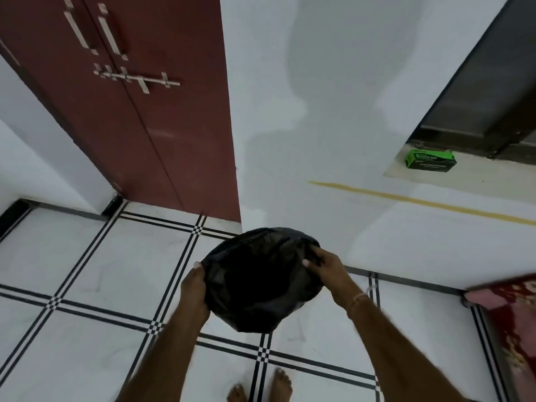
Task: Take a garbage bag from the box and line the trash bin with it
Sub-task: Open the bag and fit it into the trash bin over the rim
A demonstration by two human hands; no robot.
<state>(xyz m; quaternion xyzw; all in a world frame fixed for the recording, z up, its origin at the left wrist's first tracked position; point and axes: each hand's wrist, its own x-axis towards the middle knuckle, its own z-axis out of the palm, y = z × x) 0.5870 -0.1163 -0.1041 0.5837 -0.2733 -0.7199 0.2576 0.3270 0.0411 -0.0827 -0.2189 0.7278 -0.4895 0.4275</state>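
1. The black garbage bag (261,281) sits between the person's two hands, draped over the round top of what looks like the trash bin; the bin itself is fully hidden under the plastic.
2. The left hand (195,291) is at the bag's left edge, its fingers (198,266) curled over the rim and pressed together on the plastic, thumb side tucked against the bag.
3. The right hand (326,269) is at the bag's far right edge, its fingers (307,263) bent and pinching a fold of the plastic at the rim.
4. A thin band (358,298) circles the right wrist.
5. The green box (430,163) lies well apart, far right, on a pale ledge under a dark frame.
6. The bag hangs above a white tiled floor (87,262) with black line borders, near the white wall.
7. A dark red double door (139,111) stands far left.
8. Bare feet (261,387) show at the near edge, and a red patterned cloth (513,314) lies at the right.
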